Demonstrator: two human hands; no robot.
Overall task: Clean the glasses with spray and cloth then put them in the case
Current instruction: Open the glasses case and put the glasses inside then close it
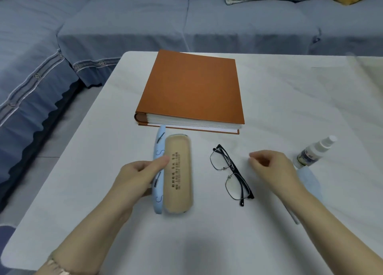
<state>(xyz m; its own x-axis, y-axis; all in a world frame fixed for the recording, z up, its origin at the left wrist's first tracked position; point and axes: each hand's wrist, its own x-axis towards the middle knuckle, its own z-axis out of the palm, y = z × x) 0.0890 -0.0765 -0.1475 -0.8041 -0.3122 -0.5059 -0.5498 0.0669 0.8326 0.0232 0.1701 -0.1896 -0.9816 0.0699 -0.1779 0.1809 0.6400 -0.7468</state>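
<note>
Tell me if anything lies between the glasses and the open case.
Nothing visible does. Only bare table separates the glasses from the open case, which the left hand holds; the right hand hovers beside them.

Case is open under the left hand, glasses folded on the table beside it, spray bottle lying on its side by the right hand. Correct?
One error: the spray bottle stands upright, leaning a little, not on its side. The head view shows it. The rest holds: the case is open under the left hand, the glasses lie folded on the table beside it, and the bottle is by the right hand.
</note>
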